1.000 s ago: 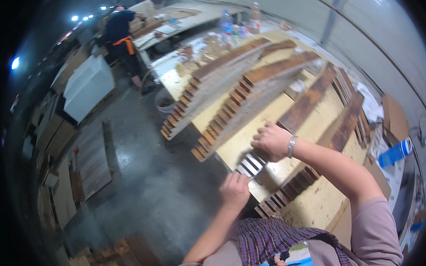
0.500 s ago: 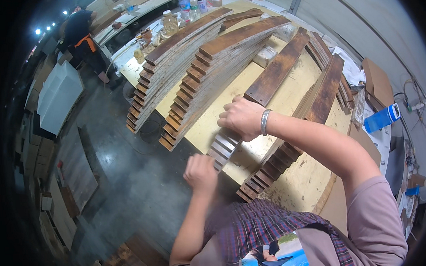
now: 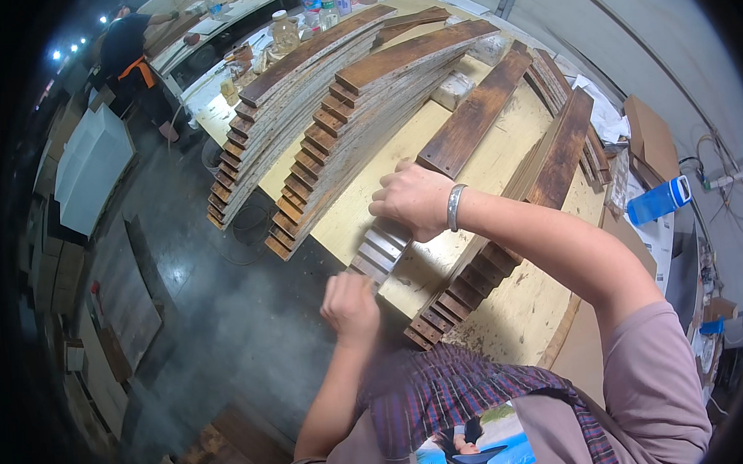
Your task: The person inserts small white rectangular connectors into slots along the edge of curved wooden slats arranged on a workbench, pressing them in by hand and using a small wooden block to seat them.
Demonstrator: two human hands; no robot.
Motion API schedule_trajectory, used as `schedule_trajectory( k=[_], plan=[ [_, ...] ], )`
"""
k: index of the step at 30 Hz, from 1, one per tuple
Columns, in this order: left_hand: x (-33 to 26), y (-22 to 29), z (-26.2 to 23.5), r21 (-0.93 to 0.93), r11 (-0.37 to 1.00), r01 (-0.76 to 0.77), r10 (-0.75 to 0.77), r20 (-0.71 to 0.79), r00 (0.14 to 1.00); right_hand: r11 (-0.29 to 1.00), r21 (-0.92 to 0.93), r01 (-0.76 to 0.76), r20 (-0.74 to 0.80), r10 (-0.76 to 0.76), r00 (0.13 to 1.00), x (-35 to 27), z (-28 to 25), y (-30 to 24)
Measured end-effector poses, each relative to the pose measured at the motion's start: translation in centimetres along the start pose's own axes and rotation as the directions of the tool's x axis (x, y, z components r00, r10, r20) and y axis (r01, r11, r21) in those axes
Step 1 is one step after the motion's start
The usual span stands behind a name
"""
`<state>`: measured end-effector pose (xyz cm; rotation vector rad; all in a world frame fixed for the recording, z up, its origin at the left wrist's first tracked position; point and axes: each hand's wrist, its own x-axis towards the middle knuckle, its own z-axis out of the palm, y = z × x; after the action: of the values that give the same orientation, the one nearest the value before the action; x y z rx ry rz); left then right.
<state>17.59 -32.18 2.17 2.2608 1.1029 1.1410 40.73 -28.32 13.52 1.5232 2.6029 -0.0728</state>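
Short stack of grey boards [image 3: 380, 252] lies at the near edge of the workbench [image 3: 505, 309], ends jutting over the floor. My right hand [image 3: 415, 199] presses down on top of the stack, fingers curled over it, metal bracelet [image 3: 455, 207] on the wrist. My left hand [image 3: 351, 305] is closed in a loose fist just at the stack's near ends; cannot tell if it grips anything. Hands apart. Right of the stack, a row of dark planks [image 3: 471, 269]. Farther left, two long piles of curved boards [image 3: 326, 111]. Bottles [image 3: 323, 9] at the far end. Another person [image 3: 128, 48] stands well off.
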Motion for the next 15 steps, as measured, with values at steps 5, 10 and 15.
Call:
schedule_trajectory(
  k=[5,10,15],
  plan=[
    [2.2,-1.5,-0.2,0.011,1.0,0.011,-0.011,-0.037,0.999,1.0,0.001,0.002,-0.008,-0.002,1.0,-0.2,-0.2,-0.1],
    [-0.3,0.7,-0.3,-0.052,0.999,-0.014,0.017,0.053,0.998,1.0,-0.003,0.018,0.001,-0.018,1.0,0.1,0.3,0.0],
    [2.8,-1.7,-0.3,0.012,1.0,-0.001,0.001,-0.018,1.0,1.0,0.002,0.007,-0.047,-0.007,0.999,-0.1,0.5,0.2]
  ],
)
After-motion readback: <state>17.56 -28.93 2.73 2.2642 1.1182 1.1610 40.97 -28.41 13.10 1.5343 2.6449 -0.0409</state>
